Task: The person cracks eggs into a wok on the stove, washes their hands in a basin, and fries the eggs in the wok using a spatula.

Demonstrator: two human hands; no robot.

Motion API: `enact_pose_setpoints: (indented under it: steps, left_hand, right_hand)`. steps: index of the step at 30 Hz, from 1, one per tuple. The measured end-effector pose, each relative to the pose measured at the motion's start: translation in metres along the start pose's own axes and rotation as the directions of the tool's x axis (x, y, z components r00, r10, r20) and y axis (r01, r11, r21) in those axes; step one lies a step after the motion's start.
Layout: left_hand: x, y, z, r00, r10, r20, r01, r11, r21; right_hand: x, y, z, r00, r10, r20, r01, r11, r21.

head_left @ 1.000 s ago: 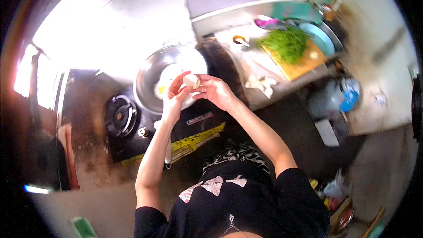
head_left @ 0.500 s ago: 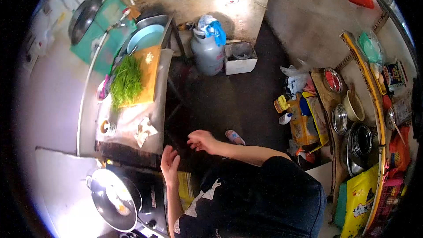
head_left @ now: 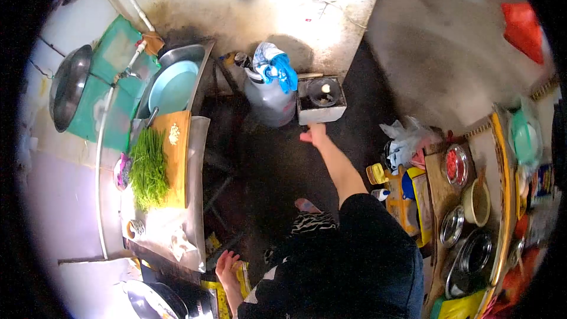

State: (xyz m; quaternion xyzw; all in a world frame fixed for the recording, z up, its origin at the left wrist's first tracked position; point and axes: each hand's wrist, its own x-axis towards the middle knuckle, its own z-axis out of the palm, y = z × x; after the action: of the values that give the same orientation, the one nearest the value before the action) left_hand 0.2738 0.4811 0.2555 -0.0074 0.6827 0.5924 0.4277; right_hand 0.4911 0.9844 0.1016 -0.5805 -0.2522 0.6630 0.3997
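Note:
My right hand reaches out low, just in front of the white box. A dark bin in that box has a pale piece like eggshell in it. Nothing shows in the right hand, and its fingers are partly hidden. Near the stove, by the counter's lower corner, my left hand is empty with its fingers apart. A pan with something white in it sits on the stove at the bottom left.
Greens lie on a wooden board beside a blue basin. A gas cylinder stands left of the box. Shelves with metal bowls line the right side.
The view has turned away from the stove. The eggshell has left my hands, and a pale piece now shows in the bin. My right arm has stretched out toward the box.

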Motion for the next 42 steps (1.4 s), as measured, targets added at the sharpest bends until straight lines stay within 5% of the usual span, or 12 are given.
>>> enact_pose_setpoints:
  steps: [2,8,9,12,13,14,16,18,20,22,30,42]
  left_hand:
    - [-0.004,-0.006,0.000,0.989,0.018,-0.147,-0.024,0.999,-0.040]
    - [-0.031,-0.026,-0.013,0.908,0.003,-0.419,-0.138,0.947,-0.291]
    - [-0.038,-0.029,-0.017,0.875,-0.051,-0.482,-0.158,0.910,-0.383]
    - [-0.059,-0.039,-0.032,0.764,-0.242,-0.598,-0.232,0.762,-0.605]
    - [-0.068,-0.052,-0.047,0.717,-0.300,-0.629,-0.277,0.706,-0.652]
    - [-0.079,-0.058,-0.057,0.681,-0.356,-0.640,-0.308,0.653,-0.692]
    - [-0.095,-0.085,-0.081,0.552,-0.454,-0.699,-0.384,0.606,-0.697]
    - [-0.116,-0.087,-0.074,0.419,-0.542,-0.729,-0.408,0.604,-0.684]
    - [-0.131,-0.126,-0.105,0.398,-0.584,-0.708,-0.431,0.562,-0.706]
    - [-0.150,-0.153,-0.136,0.410,-0.606,-0.681,-0.422,0.536,-0.731]
    - [-0.214,-0.218,-0.253,0.503,-0.603,-0.619,-0.450,0.429,-0.783]
    - [-0.241,-0.240,-0.328,0.645,-0.404,-0.649,-0.547,0.348,-0.761]
  right_hand:
    - [0.005,0.058,0.004,0.946,0.296,0.130,-0.289,0.955,-0.068]
    - [-0.051,0.129,-0.004,0.898,0.392,0.200,-0.377,0.920,-0.110]
    - [-0.017,0.158,-0.024,0.746,0.506,0.434,-0.566,0.824,0.013]
    - [0.038,0.190,-0.050,0.747,0.566,0.348,-0.535,0.823,-0.190]
    - [0.000,0.161,-0.030,0.919,0.385,0.088,-0.293,0.813,-0.504]
    - [0.008,0.160,-0.032,0.892,0.451,0.028,-0.387,0.794,-0.469]
    - [0.000,0.161,-0.025,0.936,0.342,0.080,-0.267,0.840,-0.472]
    - [-0.011,0.140,0.008,0.923,0.385,0.016,-0.313,0.773,-0.551]
    - [-0.040,0.135,0.036,0.910,0.414,-0.029,-0.360,0.753,-0.551]
    - [-0.060,0.147,0.045,0.883,0.408,0.234,-0.221,0.798,-0.560]
    - [-0.271,0.190,0.107,0.659,0.529,0.535,-0.043,0.736,-0.676]
    - [-0.500,0.254,0.183,0.262,0.729,0.632,0.259,0.577,-0.774]
